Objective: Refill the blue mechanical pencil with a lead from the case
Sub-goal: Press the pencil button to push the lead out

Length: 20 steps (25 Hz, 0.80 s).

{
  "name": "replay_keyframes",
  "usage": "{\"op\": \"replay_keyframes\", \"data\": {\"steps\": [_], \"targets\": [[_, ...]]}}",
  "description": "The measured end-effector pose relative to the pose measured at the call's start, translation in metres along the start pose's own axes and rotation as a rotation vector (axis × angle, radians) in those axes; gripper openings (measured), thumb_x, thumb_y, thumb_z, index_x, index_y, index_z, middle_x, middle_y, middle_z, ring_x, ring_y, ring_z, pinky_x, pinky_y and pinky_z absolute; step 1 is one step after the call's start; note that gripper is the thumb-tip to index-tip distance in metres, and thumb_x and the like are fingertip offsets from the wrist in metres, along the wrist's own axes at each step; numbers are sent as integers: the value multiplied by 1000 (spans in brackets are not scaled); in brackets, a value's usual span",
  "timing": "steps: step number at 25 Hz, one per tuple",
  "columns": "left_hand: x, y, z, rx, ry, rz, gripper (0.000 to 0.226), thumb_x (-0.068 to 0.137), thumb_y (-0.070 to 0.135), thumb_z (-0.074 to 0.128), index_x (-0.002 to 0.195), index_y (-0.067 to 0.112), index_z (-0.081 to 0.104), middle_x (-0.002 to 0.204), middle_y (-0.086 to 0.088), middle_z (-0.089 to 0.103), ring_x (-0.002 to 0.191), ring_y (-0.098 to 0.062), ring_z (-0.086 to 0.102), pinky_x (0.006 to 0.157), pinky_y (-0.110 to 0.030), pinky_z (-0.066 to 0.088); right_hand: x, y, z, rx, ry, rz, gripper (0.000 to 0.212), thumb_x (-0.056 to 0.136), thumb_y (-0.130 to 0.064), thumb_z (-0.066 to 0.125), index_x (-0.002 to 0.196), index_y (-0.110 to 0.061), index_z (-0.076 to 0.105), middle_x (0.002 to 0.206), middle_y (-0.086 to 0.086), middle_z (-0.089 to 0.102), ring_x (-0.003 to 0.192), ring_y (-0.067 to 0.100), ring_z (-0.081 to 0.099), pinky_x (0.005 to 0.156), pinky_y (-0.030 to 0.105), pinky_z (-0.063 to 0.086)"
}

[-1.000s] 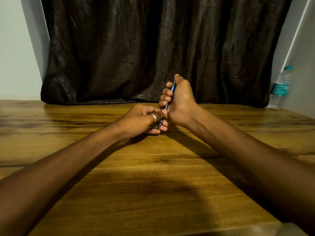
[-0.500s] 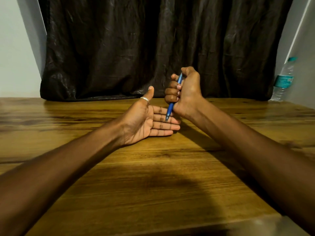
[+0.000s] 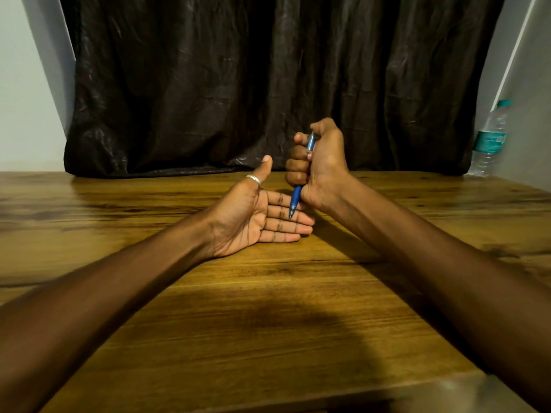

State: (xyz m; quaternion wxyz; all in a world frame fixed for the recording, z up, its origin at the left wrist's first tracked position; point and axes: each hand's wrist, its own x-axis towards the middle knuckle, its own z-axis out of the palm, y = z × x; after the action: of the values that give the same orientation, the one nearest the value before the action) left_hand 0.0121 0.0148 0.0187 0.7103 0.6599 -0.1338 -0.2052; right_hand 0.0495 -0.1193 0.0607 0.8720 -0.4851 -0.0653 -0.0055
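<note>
right hand (image 3: 322,165) fingers grip blue pencil (image 3: 295,198) | left hand (image 3: 253,216) fingers wide

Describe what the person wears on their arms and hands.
Both forearms are bare, with no sleeves, watch or bracelet showing. The left hand carries one thin silver ring at the base of the thumb. The right hand shows no jewellery. Neither wears a glove.

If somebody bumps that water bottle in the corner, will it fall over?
Probably, yes. The water bottle is tall and narrow and stands upright on the table, so a sideways bump could tip it. Its round body would likely roll afterwards. It looks like thin clear plastic, so it should not break. I cannot tell how full it is, which affects how easily it tips.
</note>
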Motion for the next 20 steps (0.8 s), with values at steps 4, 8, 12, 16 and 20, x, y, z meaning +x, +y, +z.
{"op": "replay_keyframes", "data": {"steps": [4, 8, 12, 16, 20], "targets": [[0, 0, 0, 7, -2, -4, 95, 93, 75, 22, 129, -6, 57, 118, -28, 72, 113, -35, 70, 102, -45, 52, -1, 0, 0, -6, 8, -14, 34, 94, -35, 35, 67, -18, 46, 48, -7, 27, 41, 9, 18, 39, 20, 13], [-1, 1, 1, 14, -7, -1, 95, 93, 75, 23, 130, -6, 58, 118, -27, 72, 113, -34, 71, 101, -43, 53, -1, 0, 0, -6, 10, -27, 33, 94, -34, 35, 68, -18, 47, 47, -8, 28, 40, 8, 19, 39, 20, 14], [-1, 1, 0, 19, -10, 1, 95, 93, 75, 23, 130, -5, 58, 118, -27, 72, 112, -33, 71, 100, -42, 54, -2, 1, 1, -12, 8, -33, 34, 95, -35, 35, 69, -18, 46, 48, -7, 27, 41, 8, 18, 40, 21, 13], [-1, 1, 0, 24, -12, 0, 94, 93, 75, 23, 130, -4, 58, 117, -26, 73, 112, -33, 71, 98, -41, 55, -2, 0, 0, -14, 5, -38, 33, 95, -34, 35, 69, -18, 46, 47, -8, 27, 40, 8, 18, 40, 21, 13], [-1, 0, 1, 29, -18, 4, 93, 94, 74, 22, 130, -4, 58, 118, -26, 73, 113, -32, 71, 99, -41, 55, -2, 0, 0, -15, 0, -36, 33, 95, -33, 34, 68, -18, 46, 47, -8, 27, 39, 8, 18, 39, 20, 14]]}}
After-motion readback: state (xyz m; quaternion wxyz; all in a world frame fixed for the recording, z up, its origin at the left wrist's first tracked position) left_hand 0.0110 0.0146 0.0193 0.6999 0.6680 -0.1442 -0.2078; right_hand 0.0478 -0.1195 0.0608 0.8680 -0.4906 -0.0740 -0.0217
